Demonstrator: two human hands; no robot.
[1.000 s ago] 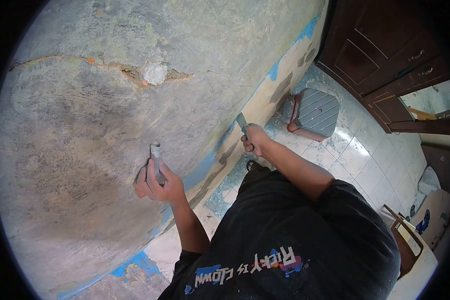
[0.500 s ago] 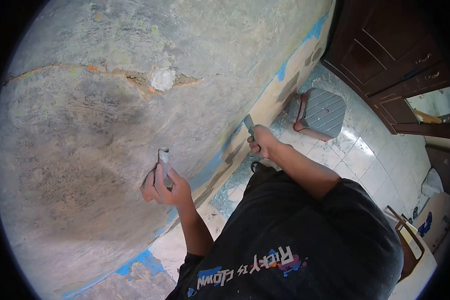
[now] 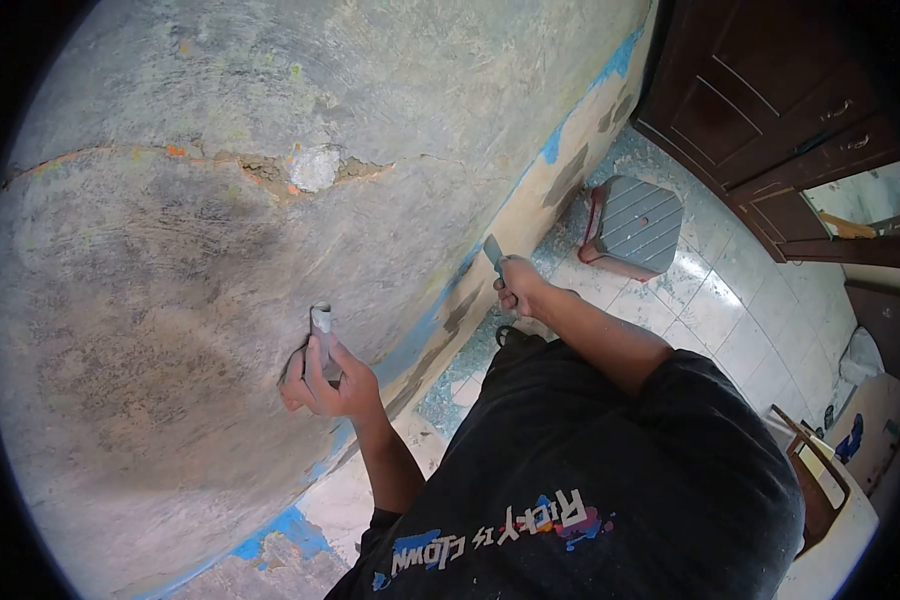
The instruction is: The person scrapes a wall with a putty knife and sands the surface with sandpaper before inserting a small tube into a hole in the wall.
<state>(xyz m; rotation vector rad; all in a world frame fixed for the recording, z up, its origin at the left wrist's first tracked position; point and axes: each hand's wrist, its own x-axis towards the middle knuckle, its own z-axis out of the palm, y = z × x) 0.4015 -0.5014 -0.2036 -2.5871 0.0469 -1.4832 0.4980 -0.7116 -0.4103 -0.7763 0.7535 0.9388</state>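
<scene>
My left hand is closed round a short grey tube-like piece with an open upper end, close in front of the bare plaster wall. What this piece is, I cannot tell. In my right hand is a putty knife, gripped by its handle, its flat blade angled up and left over the blue strip low on the wall. Above my left hand, a ragged crack runs across the wall, with a whitish lump lodged in it.
A grey-topped plastic stool stands on the dusty tiled floor to the right. Beyond it is a dark wooden cabinet. A wooden chair is at the lower right, near a whitish plastic bag.
The view has shifted slightly. Both hands keep their holds; the grey piece has turned a little in my left hand, and the putty knife's blade shows more of its face.
</scene>
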